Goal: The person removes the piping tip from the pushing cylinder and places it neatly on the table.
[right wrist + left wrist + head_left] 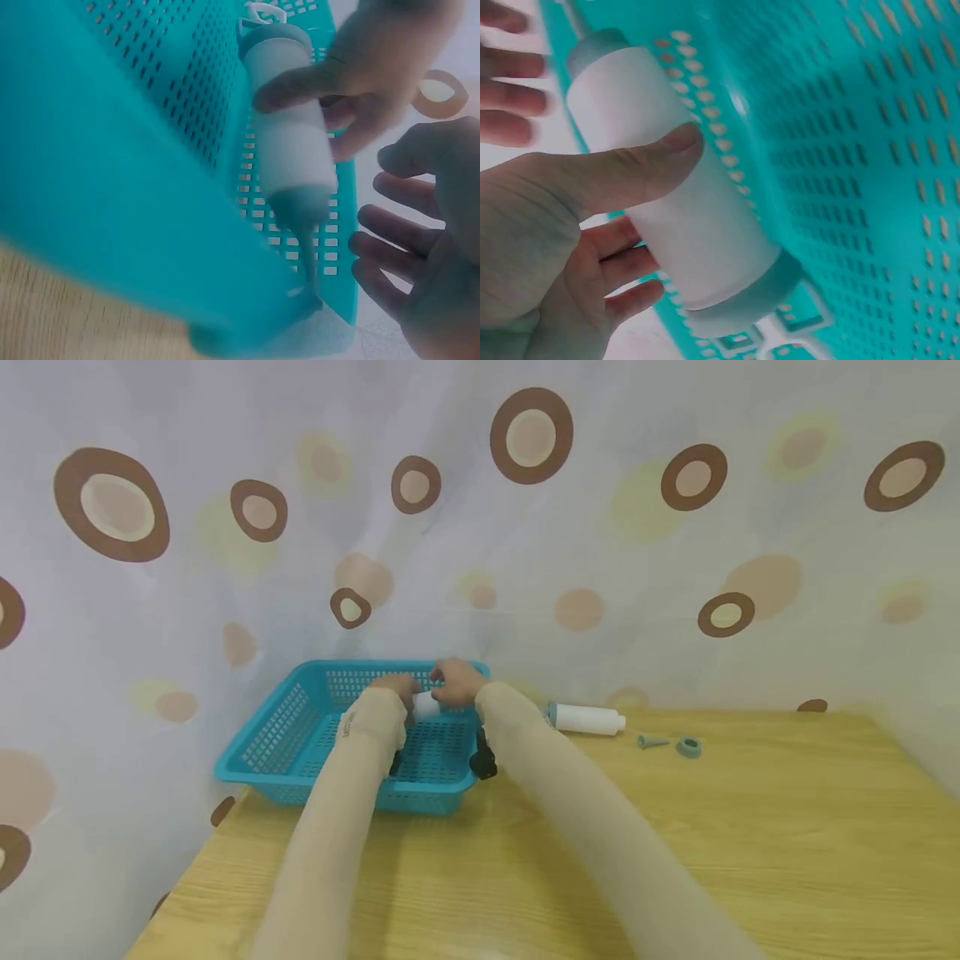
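Over the blue plastic basket (247, 752), my left hand (396, 687) holds an icing syringe (667, 172). It has a white barrel, grey-green end caps, a thin nozzle and a looped handle. In the left wrist view the thumb lies across the barrel, with the fingers behind it. My right hand (442, 225) is beside the nozzle end, fingers spread and loosely bent, apart from the syringe in the right wrist view. In the head view the hands partly hide the syringe.
Right of the basket on the wooden table (750, 835) lies another white cylinder (588, 719) with a grey-green end. Farther right are a small grey-green nozzle-shaped piece (652, 741) and a ring-shaped piece (688, 747). A patterned curtain (600, 543) hangs behind the table.
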A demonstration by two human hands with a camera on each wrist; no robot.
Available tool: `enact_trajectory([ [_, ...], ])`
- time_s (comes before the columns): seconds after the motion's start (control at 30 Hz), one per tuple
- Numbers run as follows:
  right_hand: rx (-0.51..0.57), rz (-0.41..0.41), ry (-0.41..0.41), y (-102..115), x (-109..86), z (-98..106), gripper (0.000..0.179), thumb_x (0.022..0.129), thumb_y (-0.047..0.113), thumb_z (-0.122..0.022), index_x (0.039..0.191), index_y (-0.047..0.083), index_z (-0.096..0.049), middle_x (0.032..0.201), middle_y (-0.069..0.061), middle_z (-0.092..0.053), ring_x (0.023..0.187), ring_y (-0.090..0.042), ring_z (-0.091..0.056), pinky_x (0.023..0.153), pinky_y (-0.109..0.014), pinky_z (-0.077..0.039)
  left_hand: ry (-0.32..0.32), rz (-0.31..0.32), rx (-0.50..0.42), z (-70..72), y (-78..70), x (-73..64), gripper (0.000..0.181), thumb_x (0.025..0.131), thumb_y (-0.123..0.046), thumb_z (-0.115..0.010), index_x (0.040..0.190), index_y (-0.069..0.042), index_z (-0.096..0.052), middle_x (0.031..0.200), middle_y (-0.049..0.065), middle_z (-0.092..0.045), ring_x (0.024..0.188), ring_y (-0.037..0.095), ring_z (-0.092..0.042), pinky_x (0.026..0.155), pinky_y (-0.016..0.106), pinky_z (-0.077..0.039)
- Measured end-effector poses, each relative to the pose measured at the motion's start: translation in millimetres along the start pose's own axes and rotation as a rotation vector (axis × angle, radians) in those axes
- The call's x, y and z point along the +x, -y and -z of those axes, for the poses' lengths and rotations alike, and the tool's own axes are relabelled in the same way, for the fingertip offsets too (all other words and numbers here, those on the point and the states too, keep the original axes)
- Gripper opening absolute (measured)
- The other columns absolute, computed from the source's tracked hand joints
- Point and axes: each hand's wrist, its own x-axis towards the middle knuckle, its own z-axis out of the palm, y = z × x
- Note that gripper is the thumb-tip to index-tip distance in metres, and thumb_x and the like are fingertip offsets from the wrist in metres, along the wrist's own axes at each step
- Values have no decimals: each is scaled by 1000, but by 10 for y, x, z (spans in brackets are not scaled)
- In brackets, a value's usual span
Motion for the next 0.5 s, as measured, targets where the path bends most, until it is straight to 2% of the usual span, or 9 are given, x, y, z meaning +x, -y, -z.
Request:
enact_trajectory([
  [0.03,-18,4,6,4,-4,9,39,93,16,-49,129,0,-48,132,-15,-51,123,-26,-47,100,-36,-41,2,-2,-2,33,-31,-41,51,82,-5,-66,131,-11,-49,127,10,-54,108,25,-52,89,38,-47],
  [0.1,-48,8,22,20,-15,22,41,92,16,-51,130,0,-47,132,-14,-51,125,-26,-46,101,-36,-40,32,22,-68,72,-56,-92,52,84,-3,-62,133,-13,-46,131,9,-50,112,24,-50,86,36,-48],
  [0.13,-59,5,26,29,-20,27,42,92,17,-52,130,1,-48,132,-13,-52,124,-26,-46,102,-37,-39,32,11,-57,93,-58,-102,52,84,-4,-63,132,-13,-47,131,9,-50,114,25,-50,87,37,-48],
  [0.2,-71,-6,35,57,-31,34,42,91,18,-53,130,2,-48,131,-12,-53,122,-25,-47,102,-40,-38,44,3,-88,130,-43,-122,55,83,-2,-63,134,-12,-45,137,9,-46,121,27,-46,90,38,-47],
  [0.33,-76,-33,58,90,-35,27,43,91,22,-55,131,6,-48,129,-9,-54,117,-24,-50,100,-45,-36,85,44,-159,183,11,-115,64,82,-7,-65,139,-18,-38,147,5,-34,132,29,-35,96,43,-43],
  [0.43,-78,-39,77,104,-34,28,42,92,22,-54,130,7,-46,128,-8,-54,113,-24,-51,99,-46,-35,86,11,-160,210,40,-68,65,81,-10,-67,139,-18,-39,146,7,-35,129,30,-38,95,44,-43],
  [0.5,-85,-38,80,107,-33,30,41,92,23,-53,130,8,-46,127,-7,-55,111,-24,-52,97,-46,-34,70,-33,-141,221,52,-24,64,80,-11,-69,138,-17,-41,144,8,-38,126,31,-41,93,44,-45],
])
